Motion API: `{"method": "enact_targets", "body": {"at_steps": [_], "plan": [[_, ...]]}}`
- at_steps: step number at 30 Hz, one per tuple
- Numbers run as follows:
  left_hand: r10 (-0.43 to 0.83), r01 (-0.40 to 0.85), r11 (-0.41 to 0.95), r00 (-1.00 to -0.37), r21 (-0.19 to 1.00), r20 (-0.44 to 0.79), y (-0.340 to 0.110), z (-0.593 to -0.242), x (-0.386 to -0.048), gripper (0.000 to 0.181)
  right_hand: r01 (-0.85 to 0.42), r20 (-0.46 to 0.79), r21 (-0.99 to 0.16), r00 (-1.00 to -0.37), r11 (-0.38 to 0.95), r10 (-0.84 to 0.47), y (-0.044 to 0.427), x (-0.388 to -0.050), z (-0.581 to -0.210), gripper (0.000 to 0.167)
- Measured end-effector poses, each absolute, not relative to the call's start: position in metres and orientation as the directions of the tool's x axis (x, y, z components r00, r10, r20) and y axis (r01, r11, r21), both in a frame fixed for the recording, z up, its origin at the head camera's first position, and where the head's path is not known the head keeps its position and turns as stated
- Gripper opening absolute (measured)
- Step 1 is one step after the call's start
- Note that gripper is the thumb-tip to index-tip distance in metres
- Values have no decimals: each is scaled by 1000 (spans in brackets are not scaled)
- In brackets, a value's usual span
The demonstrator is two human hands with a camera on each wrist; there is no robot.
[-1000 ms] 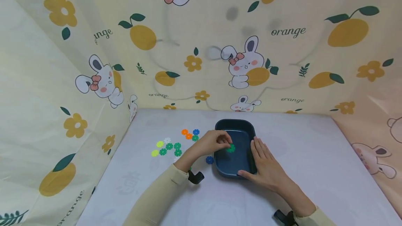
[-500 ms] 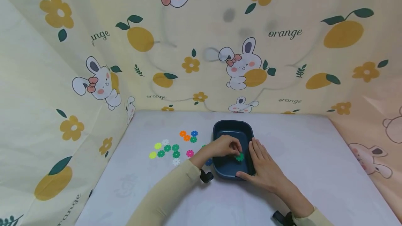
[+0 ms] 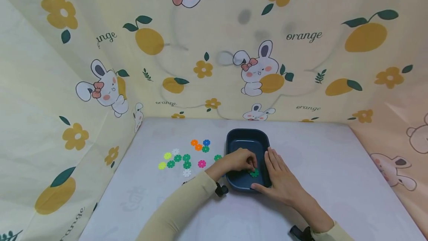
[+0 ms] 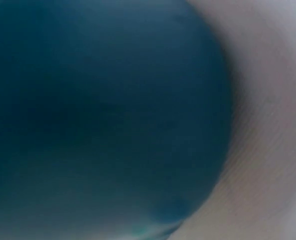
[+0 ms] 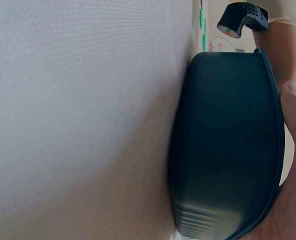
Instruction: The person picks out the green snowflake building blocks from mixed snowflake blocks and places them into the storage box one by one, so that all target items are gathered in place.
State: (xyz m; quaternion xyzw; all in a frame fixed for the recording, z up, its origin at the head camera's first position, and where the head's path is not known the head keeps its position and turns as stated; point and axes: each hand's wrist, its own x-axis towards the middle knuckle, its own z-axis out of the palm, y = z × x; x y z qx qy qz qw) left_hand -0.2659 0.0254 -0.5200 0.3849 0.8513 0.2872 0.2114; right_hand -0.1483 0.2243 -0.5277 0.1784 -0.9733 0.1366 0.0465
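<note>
A dark blue rectangular tray (image 3: 245, 134) stands on the table, its side wall (image 5: 228, 125) filling much of the right wrist view. Inside it, my left hand (image 3: 241, 160) pinches a green notched, flower-shaped disc (image 3: 254, 173) low over the tray's floor; whether the disc touches the floor I cannot tell. My right hand (image 3: 282, 176) lies against the tray's right side with straight fingers, and its thumb rests at the near rim. The left wrist view is blurred, showing mostly a dark blue surface (image 4: 107, 100).
Left of the tray lie several loose discs: green (image 3: 186, 157), orange (image 3: 198, 147), yellow (image 3: 162, 165), white (image 3: 187, 173), pink (image 3: 202, 163) and blue (image 3: 206, 142). The left forearm (image 3: 180, 203) crosses the table in front of them. A printed curtain (image 3: 214, 47) hangs behind the table.
My left hand has moved right and toward me inside the tray, lowering the green disc toward the floor. The right hand has stayed at the tray's side.
</note>
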Motion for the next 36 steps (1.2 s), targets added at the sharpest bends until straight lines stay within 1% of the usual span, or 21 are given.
{"method": "enact_targets", "body": {"at_steps": [7,12,18,23,26,28,33,36], "plan": [[766,567,556,-634,608,-109,28,-522,-265,5,-359,139,-251,-933,899,-333,224,-149,-527,123],[738,547,532,-674,646,-37,19,-514,-265,6,-348,126,-263,-937,900,-325,223,-149,-526,123],[678,504,515,-734,693,31,-15,-493,-270,9,-332,115,-267,-943,905,-312,223,-149,-525,125],[578,432,547,-815,717,51,-52,-486,-276,11,-330,111,-261,-944,907,-311,224,-150,-524,126],[513,378,567,-857,732,45,-69,-487,-279,11,-328,114,-261,-944,908,-308,224,-150,-524,126],[484,348,584,-875,734,30,-77,-491,-281,12,-329,118,-263,-944,907,-308,225,-150,-524,126],[464,310,661,-884,683,-49,-91,-507,-282,15,-340,127,-269,-940,901,-317,225,-149,-526,125],[464,300,703,-880,645,-97,-94,-517,-280,22,-346,133,-270,-938,898,-321,225,-149,-527,125]]}}
